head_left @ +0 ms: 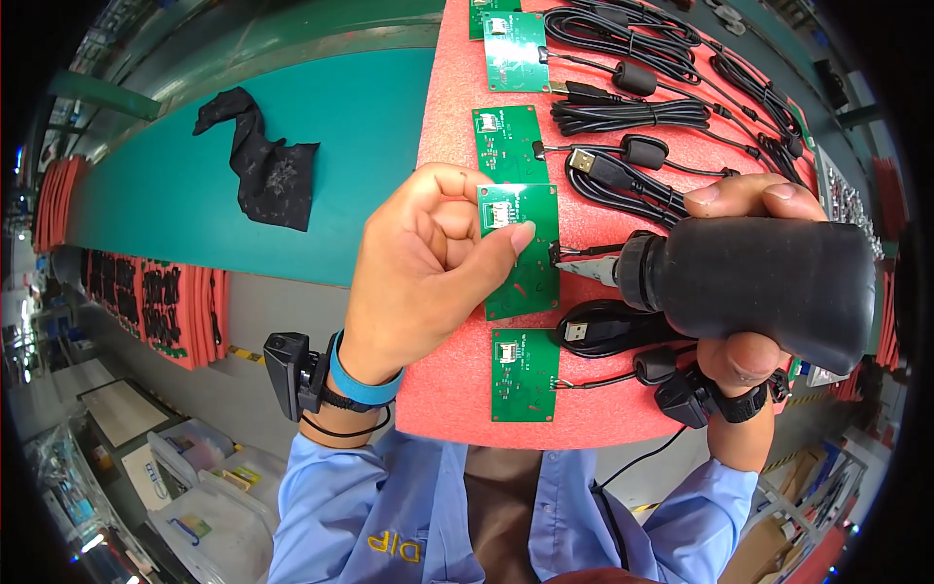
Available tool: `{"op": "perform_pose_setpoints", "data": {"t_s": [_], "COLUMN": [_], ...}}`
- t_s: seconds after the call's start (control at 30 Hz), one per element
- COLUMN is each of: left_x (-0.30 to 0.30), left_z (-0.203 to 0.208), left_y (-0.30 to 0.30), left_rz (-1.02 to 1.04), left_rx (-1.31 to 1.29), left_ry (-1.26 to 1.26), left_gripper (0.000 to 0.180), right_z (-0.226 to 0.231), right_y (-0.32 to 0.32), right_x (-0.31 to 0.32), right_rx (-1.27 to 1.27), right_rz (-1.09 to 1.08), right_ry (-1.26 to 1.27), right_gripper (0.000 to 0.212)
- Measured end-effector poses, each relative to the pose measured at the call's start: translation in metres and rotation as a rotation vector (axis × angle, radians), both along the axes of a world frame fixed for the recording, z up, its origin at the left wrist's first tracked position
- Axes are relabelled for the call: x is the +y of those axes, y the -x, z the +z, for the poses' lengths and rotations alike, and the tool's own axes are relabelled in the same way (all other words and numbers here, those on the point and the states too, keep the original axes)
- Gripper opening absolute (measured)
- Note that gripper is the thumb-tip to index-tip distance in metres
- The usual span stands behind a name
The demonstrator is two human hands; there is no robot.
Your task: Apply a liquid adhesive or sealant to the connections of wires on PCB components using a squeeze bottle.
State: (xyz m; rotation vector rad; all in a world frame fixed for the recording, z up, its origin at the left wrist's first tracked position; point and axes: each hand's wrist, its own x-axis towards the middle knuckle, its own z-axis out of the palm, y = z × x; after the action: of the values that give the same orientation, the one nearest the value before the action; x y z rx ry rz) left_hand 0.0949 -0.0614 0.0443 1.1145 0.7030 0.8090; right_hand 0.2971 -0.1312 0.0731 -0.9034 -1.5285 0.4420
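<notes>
Head camera view, and I watch someone pinch a glossy green circuit board point(530, 277) over a sheet of pink, grainy foam point(448, 389). Their left hand point(418, 258) is curled, thumb pressed along the board's face near its small white connector point(497, 215), the other fingers folded at its left edge. That rectangular board sits mid-sheet, overlapping the bottom of an upper board point(516, 146); whether it is lifted off the foam I cannot tell. Their right hand point(744, 362) spreads around a matte black bottle point(769, 282), fingertips on the far side, thumb on the near one. The bottle lies sideways, its ridged collar point(637, 273) leading to a tapering, stained nozzle point(592, 269). The tip points at a dark blob point(555, 252) on the board's right edge; I can't make out whether they touch. Nearer the body lies another flat green board point(525, 394), a fat black cylinder point(655, 365) on its lead. Smooth black cables point(632, 117), coiled in loops, cover the foam's far right. Leftward, a rumpled black cloth point(272, 175) rests on the smooth teal tabletop point(360, 117).
</notes>
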Motion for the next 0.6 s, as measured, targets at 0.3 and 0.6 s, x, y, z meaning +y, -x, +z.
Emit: {"op": "perform_pose_setpoints", "data": {"t_s": [0.3,0.6], "left_x": [0.0014,0.0031], "left_z": [-0.0019,0.0006], "left_y": [0.0009,0.0007], "left_rz": [0.004,-0.019], "left_rx": [-0.014,0.001], "left_ry": [0.007,0.019], "left_gripper": [0.021,0.02], "right_z": [-0.0029,0.0], "right_y": [-0.0002,-0.0075], "right_x": [-0.0004,0.0035], "right_rx": [0.003,-0.12], "right_rz": [-0.017,0.024], "right_ry": [0.003,-0.04], "right_gripper": [0.088,0.087]}}
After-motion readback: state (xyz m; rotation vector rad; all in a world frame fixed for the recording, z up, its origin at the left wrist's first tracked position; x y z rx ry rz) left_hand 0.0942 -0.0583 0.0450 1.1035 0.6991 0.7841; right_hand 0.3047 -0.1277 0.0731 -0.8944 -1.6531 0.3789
